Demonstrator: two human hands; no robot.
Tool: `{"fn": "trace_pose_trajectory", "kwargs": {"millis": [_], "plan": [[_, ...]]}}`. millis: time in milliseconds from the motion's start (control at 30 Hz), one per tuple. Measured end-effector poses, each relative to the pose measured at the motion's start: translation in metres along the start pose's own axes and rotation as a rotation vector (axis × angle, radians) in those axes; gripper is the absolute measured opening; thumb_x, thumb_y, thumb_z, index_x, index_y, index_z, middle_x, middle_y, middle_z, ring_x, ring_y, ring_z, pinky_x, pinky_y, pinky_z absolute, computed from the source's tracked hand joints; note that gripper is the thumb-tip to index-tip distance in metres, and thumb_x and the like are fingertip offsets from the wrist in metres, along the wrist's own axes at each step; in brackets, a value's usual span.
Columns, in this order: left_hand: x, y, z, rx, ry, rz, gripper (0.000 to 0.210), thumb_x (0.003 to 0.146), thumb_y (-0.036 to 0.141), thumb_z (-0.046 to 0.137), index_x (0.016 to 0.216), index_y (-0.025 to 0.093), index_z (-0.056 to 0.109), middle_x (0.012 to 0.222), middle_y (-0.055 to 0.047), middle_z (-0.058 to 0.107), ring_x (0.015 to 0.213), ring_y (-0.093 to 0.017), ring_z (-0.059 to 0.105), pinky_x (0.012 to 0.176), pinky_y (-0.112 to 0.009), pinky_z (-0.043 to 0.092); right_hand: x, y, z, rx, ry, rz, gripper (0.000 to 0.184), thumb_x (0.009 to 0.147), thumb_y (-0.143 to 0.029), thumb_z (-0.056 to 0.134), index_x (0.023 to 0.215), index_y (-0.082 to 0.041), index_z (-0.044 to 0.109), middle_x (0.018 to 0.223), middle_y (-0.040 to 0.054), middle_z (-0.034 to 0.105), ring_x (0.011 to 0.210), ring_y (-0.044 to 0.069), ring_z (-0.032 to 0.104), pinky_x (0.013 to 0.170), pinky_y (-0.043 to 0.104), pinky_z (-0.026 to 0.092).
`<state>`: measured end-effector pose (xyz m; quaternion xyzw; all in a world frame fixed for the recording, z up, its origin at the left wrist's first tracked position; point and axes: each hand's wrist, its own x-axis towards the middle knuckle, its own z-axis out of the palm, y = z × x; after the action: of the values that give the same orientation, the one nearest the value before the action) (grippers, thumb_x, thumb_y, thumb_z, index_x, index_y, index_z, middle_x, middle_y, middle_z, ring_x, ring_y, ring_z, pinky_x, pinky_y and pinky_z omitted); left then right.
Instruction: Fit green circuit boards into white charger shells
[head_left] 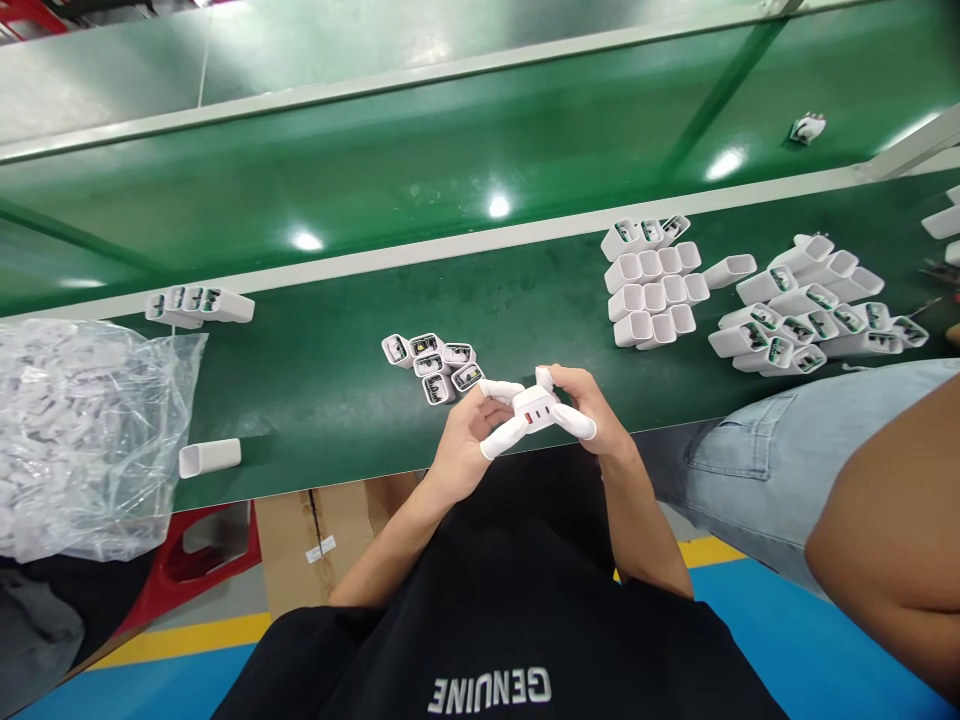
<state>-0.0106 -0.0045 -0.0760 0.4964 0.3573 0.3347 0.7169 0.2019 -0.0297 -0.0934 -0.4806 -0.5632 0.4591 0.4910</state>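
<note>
A white charger is held up between both hands near the table's front edge, its face with one red-orange port and two small dark ports turned toward me. My left hand pinches its left side with the thumb and a finger in white finger cots. On the right side my right hand grips it the same way, also with white covers on the fingertips. Just beyond the left hand stands a small cluster of white charger housings with circuit boards inside.
White housings stand in rows at right, beside more housings with boards. A co-worker's arm is at far right. Left are a clear bag of white parts, a lone housing and a short row of filled housings.
</note>
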Motion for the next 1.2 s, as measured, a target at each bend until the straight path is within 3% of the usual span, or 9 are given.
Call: {"fn": "trace_pose_trajectory", "kwargs": {"millis": [200,367,500,633,800,933,1033,1133,1200], "plan": [[0.000,-0.004,0.011,-0.199,0.248,-0.085,0.057,0.071,0.046,0.110,0.113,0.018,0.083,0.111,-0.011,0.088,0.104,-0.028,0.085,0.099,-0.040,0.070,0.005,0.003,-0.002,-0.008,-0.015,0.069,0.057,0.107,-0.074,0.062,0.083,-0.023,0.062,0.077,-0.0030,0.057,0.076,0.017,0.048,0.078,0.035,0.037],[0.001,-0.008,0.017,-0.302,0.350,-0.168,0.058,0.062,0.047,0.114,0.104,0.018,0.087,0.107,-0.010,0.088,0.100,-0.025,0.085,0.093,-0.034,0.069,0.005,0.008,0.003,0.069,-0.048,0.134,0.055,0.109,-0.070,0.064,0.082,-0.022,0.065,0.079,-0.0020,0.062,0.076,0.017,0.053,0.077,0.034,0.041],[0.002,-0.013,0.021,-0.340,0.360,-0.188,0.056,0.061,0.045,0.114,0.102,0.018,0.088,0.104,-0.009,0.088,0.097,-0.024,0.084,0.094,-0.034,0.068,0.004,0.011,0.008,0.151,-0.022,0.144,0.054,0.108,-0.068,0.067,0.079,-0.022,0.066,0.077,-0.0010,0.068,0.074,0.017,0.057,0.074,0.034,0.043],[-0.001,-0.006,0.025,-0.380,0.303,-0.195,0.056,0.063,0.041,0.114,0.107,0.019,0.087,0.107,-0.008,0.087,0.098,-0.023,0.083,0.091,-0.031,0.066,-0.001,0.014,0.007,0.127,0.037,0.090,0.056,0.103,-0.071,0.070,0.076,-0.023,0.057,0.072,-0.0037,0.054,0.068,0.015,0.045,0.068,0.033,0.036],[-0.004,0.010,0.023,-0.438,0.124,-0.269,0.052,0.079,0.055,0.104,0.111,0.018,0.088,0.107,-0.010,0.086,0.090,-0.021,0.079,0.082,-0.028,0.065,-0.012,0.017,0.001,-0.078,0.103,-0.221,0.040,0.093,-0.058,0.077,0.085,-0.025,0.056,0.083,-0.0001,0.053,0.075,0.019,0.047,0.071,0.037,0.037],[-0.003,0.015,0.014,-0.340,0.069,-0.314,0.043,0.074,0.045,0.108,0.101,0.018,0.088,0.094,-0.009,0.084,0.079,-0.018,0.077,0.072,-0.024,0.063,-0.015,0.009,0.003,-0.306,0.135,-0.474,0.035,0.088,-0.056,0.078,0.098,-0.027,0.062,0.087,0.0035,0.055,0.082,0.026,0.055,0.074,0.043,0.046],[-0.006,0.020,0.000,-0.210,0.062,-0.246,0.049,0.062,0.036,0.112,0.100,0.019,0.088,0.097,-0.010,0.085,0.081,-0.023,0.080,0.070,-0.026,0.065,-0.011,0.003,0.007,-0.465,0.126,-0.607,0.046,0.092,-0.063,0.072,0.120,-0.027,0.071,0.091,0.0061,0.063,0.082,0.028,0.058,0.077,0.047,0.049],[-0.012,0.033,-0.027,-0.023,0.133,-0.097,0.058,0.059,0.034,0.112,0.112,0.021,0.089,0.109,-0.013,0.087,0.090,-0.030,0.084,0.074,-0.033,0.071,-0.005,0.005,0.006,-0.534,0.177,-0.655,0.061,0.099,-0.072,0.066,0.139,-0.026,0.071,0.105,0.0105,0.073,0.089,0.030,0.065,0.080,0.048,0.052],[-0.012,0.045,-0.058,0.164,0.269,0.091,0.057,0.063,0.034,0.110,0.115,0.023,0.089,0.115,-0.011,0.085,0.092,-0.030,0.084,0.080,-0.037,0.074,-0.003,0.013,0.003,-0.542,0.245,-0.610,0.064,0.103,-0.077,0.062,0.142,-0.026,0.071,0.108,0.0111,0.074,0.095,0.031,0.068,0.082,0.048,0.054]]}}
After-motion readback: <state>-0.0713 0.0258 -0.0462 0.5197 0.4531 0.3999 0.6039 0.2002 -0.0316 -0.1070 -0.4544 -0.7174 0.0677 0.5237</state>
